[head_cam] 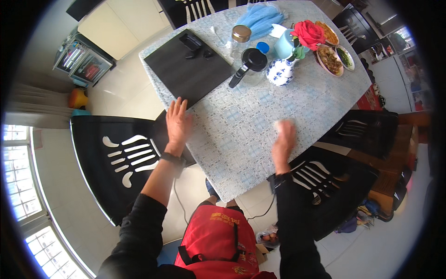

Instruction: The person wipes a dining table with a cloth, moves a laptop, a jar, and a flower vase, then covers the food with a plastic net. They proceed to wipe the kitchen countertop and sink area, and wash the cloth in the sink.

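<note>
My left hand (177,123) is at the table's left edge, fingers apart and holding nothing. Its fingertips are by the near corner of a flat dark mat (195,78); whether they touch it is unclear. Blurred, my right hand (285,139) is over the patterned tablecloth (240,139) with its fingers partly curled. A pale spot shows at those fingertips, too blurred to tell whether something is held. Beyond the hands stand a glass jug with a black lid (254,60) and a blue-and-white vase (280,73) holding a red artificial rose (309,35).
Small black objects (191,43) lie on the mat. Behind the jug are a gold-lidded glass jar (241,34), a light blue cup (284,45) and blue mesh fabric (261,19). Food dishes (331,61) sit far right. Black chairs (104,146) flank the table; a bag of round items (270,237) is on the floor.
</note>
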Motion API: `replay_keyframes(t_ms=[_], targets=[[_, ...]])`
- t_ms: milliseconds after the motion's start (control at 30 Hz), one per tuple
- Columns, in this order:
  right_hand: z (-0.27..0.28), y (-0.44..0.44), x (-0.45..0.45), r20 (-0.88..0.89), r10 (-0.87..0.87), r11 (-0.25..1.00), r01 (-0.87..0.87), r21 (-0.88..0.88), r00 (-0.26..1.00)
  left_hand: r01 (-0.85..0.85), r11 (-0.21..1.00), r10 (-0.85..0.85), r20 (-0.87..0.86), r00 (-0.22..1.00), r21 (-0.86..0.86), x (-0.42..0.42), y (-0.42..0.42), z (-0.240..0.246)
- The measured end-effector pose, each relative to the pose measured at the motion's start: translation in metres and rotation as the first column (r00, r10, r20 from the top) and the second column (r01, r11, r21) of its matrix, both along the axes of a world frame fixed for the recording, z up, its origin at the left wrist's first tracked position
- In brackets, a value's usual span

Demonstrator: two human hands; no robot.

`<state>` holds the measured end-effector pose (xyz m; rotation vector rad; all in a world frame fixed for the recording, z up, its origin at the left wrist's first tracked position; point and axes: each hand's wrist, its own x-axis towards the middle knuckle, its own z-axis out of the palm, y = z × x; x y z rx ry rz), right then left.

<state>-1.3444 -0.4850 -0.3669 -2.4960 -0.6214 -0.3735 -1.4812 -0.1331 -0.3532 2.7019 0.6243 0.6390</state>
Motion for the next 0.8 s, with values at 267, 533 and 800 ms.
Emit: replay_keyframes(t_ms=[267,533,800], targets=[[0.020,0.040,-0.159,-0.123,0.504,0.864,-0.501,0.053,0.855,-0.045,0.999,0.044,0.043,0.998,0.028,0.003,0.017,-0.023],[-0.002,-0.028,0.042,0.218,0.019,1.000,-0.021,0.009,0.976,0.004,0.994,0.008,0.101,0.995,-0.110,-0.054,-0.022,-0.012],[0.044,0.049,-0.183,-0.141,0.506,0.859,-0.481,0.176,0.851,-0.034,0.999,0.034,-0.010,0.999,-0.019,-0.025,-0.024,-0.004]])
